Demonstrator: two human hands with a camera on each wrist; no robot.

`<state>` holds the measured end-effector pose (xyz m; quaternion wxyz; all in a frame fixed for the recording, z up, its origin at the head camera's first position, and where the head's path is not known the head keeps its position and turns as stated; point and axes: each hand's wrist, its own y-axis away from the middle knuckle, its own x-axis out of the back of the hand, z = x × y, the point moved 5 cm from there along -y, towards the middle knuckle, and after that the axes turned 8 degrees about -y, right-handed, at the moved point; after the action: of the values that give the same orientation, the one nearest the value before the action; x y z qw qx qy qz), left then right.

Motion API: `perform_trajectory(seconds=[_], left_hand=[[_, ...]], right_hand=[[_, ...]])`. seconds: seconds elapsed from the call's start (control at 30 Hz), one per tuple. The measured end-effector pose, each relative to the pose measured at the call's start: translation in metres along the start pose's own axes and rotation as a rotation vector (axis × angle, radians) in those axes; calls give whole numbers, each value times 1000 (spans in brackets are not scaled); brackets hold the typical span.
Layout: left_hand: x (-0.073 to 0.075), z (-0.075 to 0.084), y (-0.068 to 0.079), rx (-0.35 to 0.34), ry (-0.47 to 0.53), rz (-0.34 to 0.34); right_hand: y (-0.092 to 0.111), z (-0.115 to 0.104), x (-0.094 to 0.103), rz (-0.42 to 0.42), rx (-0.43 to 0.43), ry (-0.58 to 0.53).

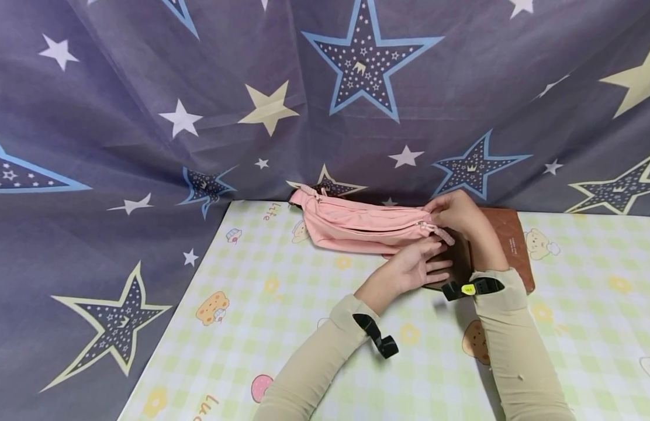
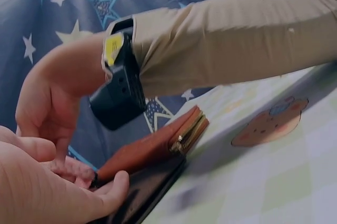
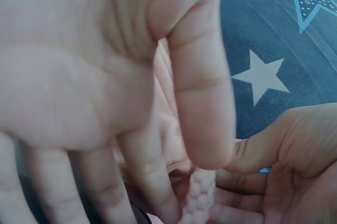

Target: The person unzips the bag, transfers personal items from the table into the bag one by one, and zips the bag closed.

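Observation:
A pink waist bag (image 1: 356,225) with zippers lies at the back of the table, against the curtain. My right hand (image 1: 456,213) pinches its right end from above, thumb and fingers at the fabric beside a braided zipper pull (image 3: 199,197). Below that end is my left hand (image 1: 409,266), palm turned toward the bag, several fingers stretched out and spread; its thumb and forefinger reach right at the bag's lower corner. Under the hands lie a brown zip wallet (image 1: 511,245) and a flat dark item (image 2: 150,187), partly hidden by the right wrist.
The table has a green-and-white checked cover (image 1: 225,351) with cartoon prints. A dark star-patterned curtain (image 1: 120,146) rises directly behind the bag and hangs along the left edge. Black wrist cameras (image 1: 385,345) stick out from both cuffs.

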<state>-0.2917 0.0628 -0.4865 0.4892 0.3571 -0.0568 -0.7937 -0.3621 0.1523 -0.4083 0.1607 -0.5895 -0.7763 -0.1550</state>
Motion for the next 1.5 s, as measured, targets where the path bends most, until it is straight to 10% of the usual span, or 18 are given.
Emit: perform_trajectory(seconds=[0.6, 0.97, 1.5], left_hand=[[32, 11, -11, 52, -74, -202], [31, 25, 10, 134, -460, -104], [54, 71, 41, -79, -576, 107]], right_hand=[[-2, 5, 1, -24, -38, -22], [-4, 7, 0, -33, -56, -22], [-2, 3, -1, -26, -16, -54]])
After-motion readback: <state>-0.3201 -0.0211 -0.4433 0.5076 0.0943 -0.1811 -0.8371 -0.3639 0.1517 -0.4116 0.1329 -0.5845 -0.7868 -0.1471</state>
